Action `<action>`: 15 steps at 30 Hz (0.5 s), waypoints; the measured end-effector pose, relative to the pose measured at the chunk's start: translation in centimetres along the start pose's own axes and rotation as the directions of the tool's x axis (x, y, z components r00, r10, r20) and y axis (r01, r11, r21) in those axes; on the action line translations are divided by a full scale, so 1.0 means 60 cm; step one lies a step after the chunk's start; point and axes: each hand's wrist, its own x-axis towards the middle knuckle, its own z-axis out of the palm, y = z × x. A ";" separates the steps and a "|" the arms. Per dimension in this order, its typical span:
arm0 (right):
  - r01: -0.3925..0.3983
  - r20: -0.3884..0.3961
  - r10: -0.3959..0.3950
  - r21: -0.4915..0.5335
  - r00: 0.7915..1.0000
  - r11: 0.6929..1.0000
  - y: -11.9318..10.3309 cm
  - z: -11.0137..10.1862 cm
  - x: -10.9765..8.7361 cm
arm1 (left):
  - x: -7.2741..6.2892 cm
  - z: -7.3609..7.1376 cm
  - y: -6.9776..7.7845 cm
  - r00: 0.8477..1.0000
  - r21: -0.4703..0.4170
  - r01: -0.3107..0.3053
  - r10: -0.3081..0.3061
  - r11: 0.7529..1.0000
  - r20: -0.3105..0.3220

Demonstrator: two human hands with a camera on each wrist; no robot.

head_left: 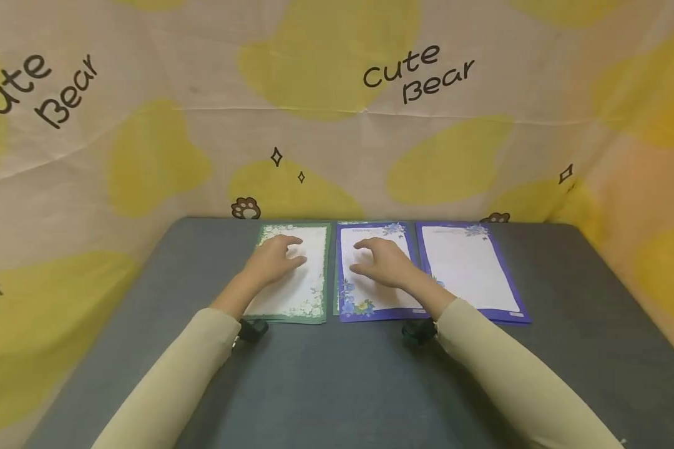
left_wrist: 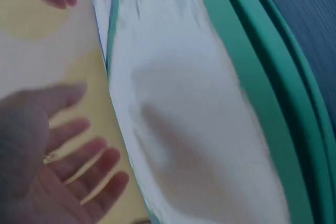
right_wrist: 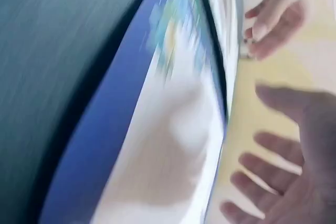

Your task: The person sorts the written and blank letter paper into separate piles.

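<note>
Three stacks of bordered paper lie side by side at the table's far edge. On the left is a green-bordered stack [head_left: 297, 293] with pale flowers. A blue-bordered sheet [head_left: 390, 293] with blue flowers is in the middle, with green-edged paper showing beneath it. Another blue-bordered stack [head_left: 472, 274] lies on the right. My left hand [head_left: 272, 259] hovers over the green-bordered paper, fingers spread and holding nothing. Above the middle blue-bordered sheet, my right hand [head_left: 384, 262] is likewise spread and empty. Both wrist views show gaps between the hands and the paper.
A dark grey table [head_left: 337, 386] carries the paper. Behind it hangs a cream cloth [head_left: 337, 143] with yellow patches and "Cute Bear" lettering. Dark wrist straps [head_left: 253, 330] sit under both sleeves.
</note>
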 end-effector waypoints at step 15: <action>0.016 0.184 0.014 -0.161 0.983 0.987 0.124 -0.055 -0.036 | 0.051 0.078 0.097 0.936 -0.020 -0.243 0.240 0.970 0.257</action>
